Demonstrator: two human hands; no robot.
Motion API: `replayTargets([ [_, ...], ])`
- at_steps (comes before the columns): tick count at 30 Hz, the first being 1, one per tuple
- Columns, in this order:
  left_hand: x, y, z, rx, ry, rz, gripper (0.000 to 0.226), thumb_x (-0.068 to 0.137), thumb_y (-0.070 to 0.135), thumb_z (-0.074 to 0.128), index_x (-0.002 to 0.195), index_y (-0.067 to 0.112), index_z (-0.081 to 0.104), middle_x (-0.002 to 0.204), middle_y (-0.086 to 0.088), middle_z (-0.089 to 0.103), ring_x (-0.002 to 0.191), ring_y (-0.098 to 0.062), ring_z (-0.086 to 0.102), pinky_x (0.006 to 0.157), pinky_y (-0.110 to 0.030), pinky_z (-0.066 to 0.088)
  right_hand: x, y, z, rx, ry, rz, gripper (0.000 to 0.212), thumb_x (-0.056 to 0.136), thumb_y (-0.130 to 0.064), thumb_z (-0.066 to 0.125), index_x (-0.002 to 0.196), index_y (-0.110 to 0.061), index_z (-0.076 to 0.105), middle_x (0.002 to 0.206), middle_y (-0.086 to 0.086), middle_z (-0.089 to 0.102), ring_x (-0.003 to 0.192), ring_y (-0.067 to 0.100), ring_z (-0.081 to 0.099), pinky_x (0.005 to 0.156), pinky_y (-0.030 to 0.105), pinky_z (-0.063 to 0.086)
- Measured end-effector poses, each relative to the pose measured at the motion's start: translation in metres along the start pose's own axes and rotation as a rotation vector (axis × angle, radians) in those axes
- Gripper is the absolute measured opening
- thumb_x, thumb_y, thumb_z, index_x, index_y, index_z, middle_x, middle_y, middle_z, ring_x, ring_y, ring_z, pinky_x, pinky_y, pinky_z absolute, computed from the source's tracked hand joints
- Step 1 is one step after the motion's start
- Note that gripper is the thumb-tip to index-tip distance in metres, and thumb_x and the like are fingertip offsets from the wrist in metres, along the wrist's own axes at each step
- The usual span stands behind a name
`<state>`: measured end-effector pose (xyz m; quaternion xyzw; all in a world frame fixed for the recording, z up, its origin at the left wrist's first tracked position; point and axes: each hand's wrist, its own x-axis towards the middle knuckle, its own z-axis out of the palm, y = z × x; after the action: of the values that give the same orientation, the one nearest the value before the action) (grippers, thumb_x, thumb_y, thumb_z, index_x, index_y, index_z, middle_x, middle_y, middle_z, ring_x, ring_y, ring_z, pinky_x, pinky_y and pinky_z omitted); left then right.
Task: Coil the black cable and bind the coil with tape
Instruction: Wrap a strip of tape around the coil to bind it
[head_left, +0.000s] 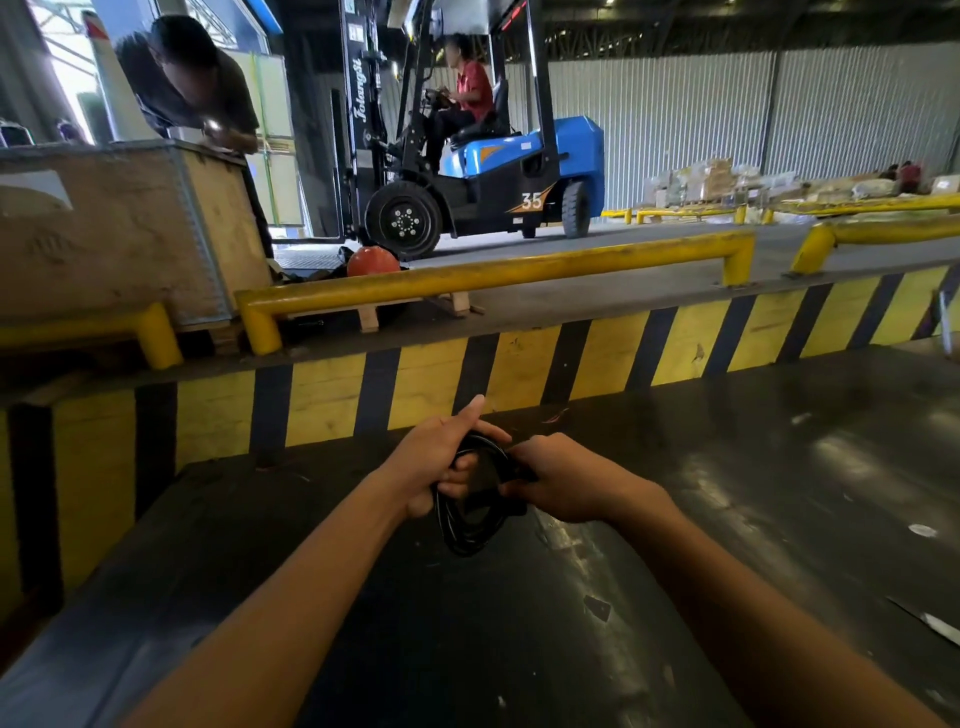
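Observation:
The black cable (470, 525) is wound into a small coil of several loops and hangs between my two hands above a dark, shiny work surface (727, 493). My left hand (441, 457) grips the coil's left side, its thumb pointing up and away. My right hand (561, 480) is closed on the coil's upper right part. The loops' lower end droops below both hands. No tape shows in the view.
A yellow-and-black striped wall (519, 364) borders the surface at the back, with yellow guard rails (493, 275) above it. Beyond are a blue forklift (493, 171) with a seated driver, a wooden crate (119, 228) with a person bending over it, and an orange helmet (373, 261).

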<state>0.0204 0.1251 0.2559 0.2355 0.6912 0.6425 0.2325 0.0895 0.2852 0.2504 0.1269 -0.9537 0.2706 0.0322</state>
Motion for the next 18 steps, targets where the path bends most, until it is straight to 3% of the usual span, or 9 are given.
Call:
replayTargets([
  [4, 0.001, -0.001, 0.002, -0.048, 0.042, -0.029, 0.048, 0.085, 0.055, 0.050, 0.089, 0.013, 0.074, 0.045, 0.004, 0.038, 0.033, -0.006, 0.028, 0.031, -0.017, 0.025, 0.009, -0.003, 0.006, -0.019, 0.073, 0.060, 0.014, 0.092, -0.018, 0.056, 0.079, -0.024, 0.057, 0.070, -0.007, 0.058, 0.061, 0.004, 0.056, 0.053, 0.017, 0.038],
  [7, -0.001, -0.001, 0.005, -0.088, 0.047, 0.043, 0.042, 0.084, 0.050, 0.056, 0.105, 0.016, 0.069, 0.050, 0.004, 0.043, 0.037, -0.006, 0.033, 0.035, -0.017, 0.031, 0.011, 0.002, 0.004, 0.062, 0.148, 0.092, 0.018, 0.091, -0.017, 0.056, 0.074, -0.022, 0.061, 0.066, -0.008, 0.060, 0.056, 0.000, 0.056, 0.045, 0.009, 0.036],
  [10, -0.003, -0.008, 0.006, -0.056, 0.110, 0.166, 0.047, 0.075, 0.043, 0.065, 0.116, 0.020, 0.062, 0.066, 0.000, 0.055, 0.051, -0.008, 0.049, 0.050, -0.021, 0.046, 0.013, 0.007, 0.001, 0.106, 0.229, 0.118, 0.024, 0.091, -0.017, 0.056, 0.067, -0.021, 0.061, 0.063, -0.009, 0.059, 0.050, -0.002, 0.055, 0.039, 0.006, 0.035],
  [14, -0.008, -0.030, 0.002, -0.119, 0.112, 0.222, 0.042, 0.074, 0.033, 0.068, 0.113, 0.021, 0.062, 0.085, 0.001, 0.070, 0.083, -0.013, 0.066, 0.074, -0.027, 0.054, 0.014, 0.017, -0.005, 0.172, 0.309, 0.178, 0.022, 0.092, -0.019, 0.055, 0.071, -0.024, 0.062, 0.064, -0.009, 0.060, 0.055, -0.002, 0.056, 0.042, 0.007, 0.035],
  [18, -0.008, -0.039, 0.004, -0.276, 0.101, 0.201, 0.032, 0.081, 0.026, 0.061, 0.109, 0.010, 0.065, 0.082, -0.005, 0.067, 0.079, -0.015, 0.066, 0.079, -0.034, 0.053, 0.016, 0.024, -0.005, 0.210, 0.324, 0.232, 0.024, 0.092, -0.022, 0.056, 0.069, -0.024, 0.062, 0.065, -0.008, 0.062, 0.056, -0.002, 0.056, 0.043, 0.009, 0.035],
])
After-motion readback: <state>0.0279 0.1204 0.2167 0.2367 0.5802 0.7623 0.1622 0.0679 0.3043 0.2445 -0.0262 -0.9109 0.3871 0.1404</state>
